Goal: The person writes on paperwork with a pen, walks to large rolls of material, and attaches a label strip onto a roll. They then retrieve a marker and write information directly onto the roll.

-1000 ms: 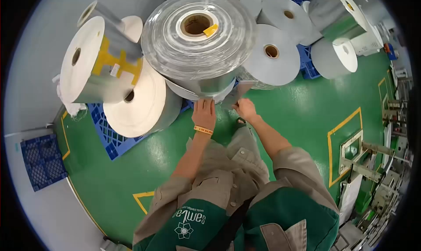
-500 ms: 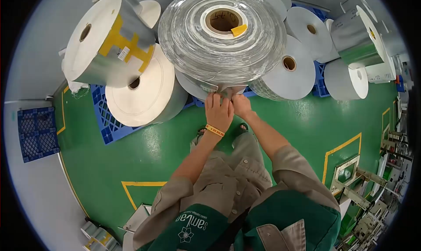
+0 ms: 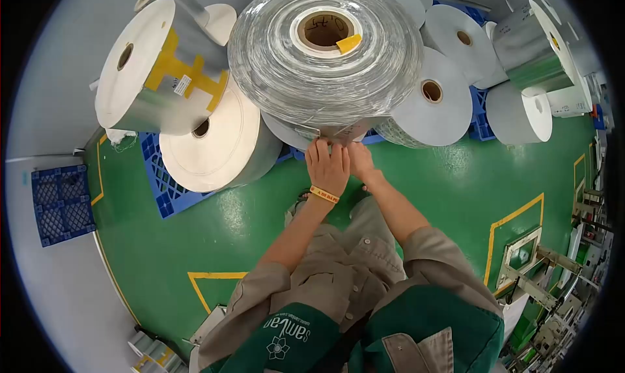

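A large roll of shiny clear film [image 3: 273, 60] stands upright in front of me, with a brown core and a bit of yellow tape at its top. Below its near edge hangs a loose piece of film [image 3: 342, 131]. My left hand [image 3: 327, 168], with a yellow wristband, has its fingers on this piece, slightly spread against it. Right beside it, my right hand [image 3: 360, 160] is closed at the film's edge; its fingertips are partly hidden behind the left hand and the roll.
Large rolls lie on blue pallets to the left [image 3: 218, 148] and right [image 3: 433, 116]. A taped silver roll [image 3: 176, 106] leans at the left. A blue pallet [image 3: 63, 204] rests against the wall. Metal machinery [image 3: 543, 275] stands at the far right on green floor [image 3: 260, 230].
My right hand has moved left with the film piece and now meets my left hand under the roll. The view has shifted, so the rolls sit differently in it.
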### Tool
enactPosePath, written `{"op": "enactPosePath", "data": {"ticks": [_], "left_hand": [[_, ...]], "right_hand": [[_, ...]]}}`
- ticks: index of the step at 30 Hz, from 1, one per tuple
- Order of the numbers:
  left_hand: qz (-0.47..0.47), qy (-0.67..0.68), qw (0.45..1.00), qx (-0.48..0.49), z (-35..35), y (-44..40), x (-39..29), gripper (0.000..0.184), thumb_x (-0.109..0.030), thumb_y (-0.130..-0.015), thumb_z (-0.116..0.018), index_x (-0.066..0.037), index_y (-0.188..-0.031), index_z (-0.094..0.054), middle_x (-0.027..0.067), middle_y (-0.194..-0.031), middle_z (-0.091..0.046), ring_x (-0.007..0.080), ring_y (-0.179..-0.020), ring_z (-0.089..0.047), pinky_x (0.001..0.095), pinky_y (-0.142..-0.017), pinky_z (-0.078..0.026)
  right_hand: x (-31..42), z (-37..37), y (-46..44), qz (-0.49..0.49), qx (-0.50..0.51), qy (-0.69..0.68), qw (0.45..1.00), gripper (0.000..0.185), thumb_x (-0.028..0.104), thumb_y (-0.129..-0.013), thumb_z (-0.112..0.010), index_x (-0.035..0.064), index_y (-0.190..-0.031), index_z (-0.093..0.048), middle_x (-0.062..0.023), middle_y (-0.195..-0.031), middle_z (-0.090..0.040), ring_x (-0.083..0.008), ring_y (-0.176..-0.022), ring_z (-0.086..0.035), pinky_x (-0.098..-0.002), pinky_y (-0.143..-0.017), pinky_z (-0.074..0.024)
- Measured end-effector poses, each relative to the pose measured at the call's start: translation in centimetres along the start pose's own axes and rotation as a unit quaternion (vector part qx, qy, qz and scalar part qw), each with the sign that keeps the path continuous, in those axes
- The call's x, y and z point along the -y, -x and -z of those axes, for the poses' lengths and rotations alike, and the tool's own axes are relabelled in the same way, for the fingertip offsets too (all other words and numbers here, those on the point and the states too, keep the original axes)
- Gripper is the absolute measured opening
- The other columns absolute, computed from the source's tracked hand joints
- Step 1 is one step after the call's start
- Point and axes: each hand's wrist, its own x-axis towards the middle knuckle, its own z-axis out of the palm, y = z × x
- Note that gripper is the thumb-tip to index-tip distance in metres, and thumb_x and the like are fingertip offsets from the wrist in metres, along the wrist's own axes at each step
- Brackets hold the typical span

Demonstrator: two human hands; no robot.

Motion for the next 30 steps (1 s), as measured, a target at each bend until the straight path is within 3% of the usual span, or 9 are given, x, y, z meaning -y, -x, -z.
{"op": "enactPosePath", "data": {"ticks": [3,10,13,16,17,19,22,28,30], "left_hand": [[0.002,-0.007,1.0,0.001,0.0,0.1,-0.1,0.016,-0.019,-0.083,-0.062,-0.005,-0.09,-0.058,0.0156,-0.099,-0.049,0.0349,-0.097,-0.048,0.0462,-0.084,-0.039],[0.019,0.021,1.0,0.005,-0.2,0.3,-0.3,0.014,-0.018,-0.085,-0.06,-0.005,-0.086,-0.056,0.0157,-0.099,-0.048,0.0356,-0.098,-0.047,0.0468,-0.085,-0.038],[0.021,0.032,0.998,0.041,0.6,0.3,-0.3,0.017,-0.019,-0.084,-0.06,-0.003,-0.089,-0.057,0.0153,-0.1,-0.048,0.0354,-0.1,-0.047,0.0468,-0.087,-0.038],[0.016,0.036,0.999,0.035,0.4,0.5,-0.1,0.016,-0.018,-0.084,-0.06,-0.003,-0.089,-0.057,0.0149,-0.1,-0.048,0.0352,-0.1,-0.048,0.0465,-0.086,-0.038],[0.018,0.037,0.999,0.037,0.6,0.4,-0.2,0.015,-0.018,-0.084,-0.06,-0.004,-0.089,-0.057,0.0145,-0.1,-0.048,0.0351,-0.1,-0.048,0.0464,-0.086,-0.038],[0.026,0.04,0.998,0.032,0.5,0.2,-0.4,0.015,-0.018,-0.084,-0.06,-0.004,-0.088,-0.057,0.0144,-0.1,-0.048,0.0349,-0.099,-0.048,0.0463,-0.086,-0.038],[0.032,0.038,0.998,0.036,0.3,0.2,-0.5,0.014,-0.018,-0.083,-0.06,-0.004,-0.088,-0.057,0.0144,-0.1,-0.048,0.0348,-0.099,-0.048,0.046,-0.086,-0.038],[0.03,0.045,0.998,0.035,0.6,0.1,-0.6,0.017,-0.019,-0.084,-0.061,-0.003,-0.089,-0.057,0.0162,-0.101,-0.048,0.036,-0.099,-0.046,0.0467,-0.086,-0.037],[0.019,0.032,0.999,0.033,0.5,0.0,-0.5,0.016,-0.017,-0.083,-0.062,-0.003,-0.088,-0.057,0.0153,-0.099,-0.048,0.035,-0.097,-0.047,0.0455,-0.083,-0.038]], "right_hand": [[0.8,1.7,0.5,-0.022,0.018,0.046,0.999,0.028,0.029,-0.086,-0.055,0.003,-0.088,-0.066,-0.0251,-0.086,-0.066,-0.0423,-0.082,-0.065,-0.0497,-0.074,-0.0525],[-0.7,0.8,0.2,0.065,0.013,0.079,0.995,0.021,0.019,-0.083,-0.056,0.0046,-0.096,-0.063,-0.0218,-0.091,-0.066,-0.0405,-0.084,-0.064,-0.0483,-0.073,-0.0526],[-1.3,-0.5,-0.5,0.029,0.055,0.076,0.995,0.023,0.022,-0.082,-0.057,0.0039,-0.093,-0.065,-0.0231,-0.09,-0.066,-0.0403,-0.087,-0.064,-0.0483,-0.075,-0.0522],[-3.0,-3.1,-0.8,0.064,0.018,0.068,0.995,0.031,0.032,-0.087,-0.055,0.0043,-0.086,-0.067,-0.0238,-0.086,-0.067,-0.0398,-0.083,-0.066,-0.0469,-0.076,-0.0537],[-2.5,-3.0,-0.7,0.021,0.023,0.052,0.998,0.032,0.032,-0.088,-0.054,0.0031,-0.086,-0.067,-0.0238,-0.086,-0.067,-0.0412,-0.084,-0.066,-0.0473,-0.076,-0.0542],[-1.4,-2.2,0.0,0.028,-0.004,0.017,0.999,0.031,0.029,-0.087,-0.052,0.0024,-0.086,-0.068,-0.0231,-0.088,-0.067,-0.0414,-0.084,-0.066,-0.0474,-0.075,-0.0547],[-3.1,-4.4,-1.5,0.111,0.033,0.06,0.991,0.03,0.026,-0.087,-0.051,0.0015,-0.087,-0.068,-0.0237,-0.088,-0.067,-0.0416,-0.085,-0.066,-0.0472,-0.075,-0.0549],[-2.1,-3.3,-0.3,0.016,0.018,-0.027,0.999,0.032,0.026,-0.087,-0.051,-0.0021,-0.085,-0.066,-0.0271,-0.088,-0.065,-0.0442,-0.088,-0.063,-0.0487,-0.077,-0.0513],[-1.7,-3.2,0.2,-0.026,-0.016,-0.107,0.994,0.026,0.022,-0.087,-0.058,-0.0023,-0.094,-0.065,-0.0243,-0.09,-0.066,-0.0399,-0.086,-0.064,-0.0438,-0.078,-0.0508]]}}
